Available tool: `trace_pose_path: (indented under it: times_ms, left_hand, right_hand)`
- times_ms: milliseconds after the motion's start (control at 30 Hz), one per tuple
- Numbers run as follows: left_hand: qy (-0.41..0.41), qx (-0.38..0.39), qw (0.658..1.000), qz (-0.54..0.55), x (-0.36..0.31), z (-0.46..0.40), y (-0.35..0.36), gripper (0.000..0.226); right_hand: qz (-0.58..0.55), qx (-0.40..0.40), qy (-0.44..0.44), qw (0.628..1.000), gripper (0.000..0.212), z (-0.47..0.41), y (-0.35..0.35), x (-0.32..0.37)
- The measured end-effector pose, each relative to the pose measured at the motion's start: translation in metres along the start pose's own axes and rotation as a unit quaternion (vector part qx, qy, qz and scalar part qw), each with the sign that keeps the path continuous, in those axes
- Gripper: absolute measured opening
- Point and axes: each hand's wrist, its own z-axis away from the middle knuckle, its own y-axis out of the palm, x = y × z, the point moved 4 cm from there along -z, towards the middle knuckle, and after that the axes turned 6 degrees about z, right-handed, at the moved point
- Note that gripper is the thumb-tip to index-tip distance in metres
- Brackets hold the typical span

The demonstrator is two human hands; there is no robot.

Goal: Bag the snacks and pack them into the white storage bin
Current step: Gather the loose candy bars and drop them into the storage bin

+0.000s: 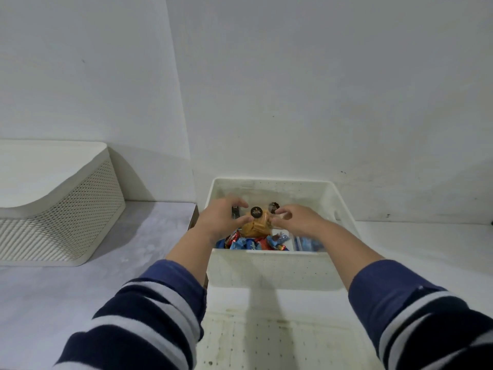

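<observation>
Perforated basket (66, 206) left of bin (269, 268)

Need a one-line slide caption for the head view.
Both hands hold a bagged snack over the white bin.

a clear bag of golden-brown snacks (257, 227) with a round black label sat over blue and red wrapped sweets (244, 244) inside the white storage bin (269, 268).

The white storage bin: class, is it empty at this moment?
No: the white storage bin already holds blue and red wrapped snacks, and both hands hold an orange bagged snack over them.
</observation>
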Motion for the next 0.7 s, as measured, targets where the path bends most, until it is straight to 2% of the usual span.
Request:
trace_pose_path:
  times_ms: [167,267,333,400,467,533,633,700]
  left_hand:
    - [0.038,-0.013,0.999,-0.023,-0.015,0.043,0.005,0.036]
    - [0.075,-0.098,0.992,-0.010,-0.014,0.086,0.006,0.030]
    - [0.095,-0.145,0.984,-0.033,-0.004,0.117,0.012,0.025]
    - [0.084,-0.163,0.982,-0.048,0.015,0.146,0.023,0.022]
    - [0.042,-0.152,0.985,-0.065,0.039,0.172,0.040,0.023]
    - [-0.015,-0.114,0.991,-0.074,0.066,0.197,0.061,0.026]
    - [-0.128,-0.029,0.986,-0.101,0.102,0.232,0.095,0.043]
    - [-0.211,0.014,0.972,-0.100,0.118,0.252,0.113,0.056]
  right_hand:
    - [0.043,-0.082,-0.020,0.995,0.039,0.051,-0.006,-0.017]
    - [0.119,-0.184,-0.031,0.975,0.032,0.091,0.001,-0.031]
    - [0.124,-0.256,-0.032,0.958,0.026,0.117,0.015,-0.043]
    - [0.105,-0.289,-0.019,0.951,0.024,0.141,0.037,-0.061]
    - [0.094,-0.271,0.010,0.958,0.026,0.158,0.068,-0.085]
    - [0.100,-0.212,0.057,0.970,0.032,0.171,0.105,-0.113]
    - [0.124,-0.120,0.146,0.974,0.048,0.190,0.153,-0.151]
    - [0.136,-0.099,0.207,0.964,0.057,0.205,0.178,-0.169]
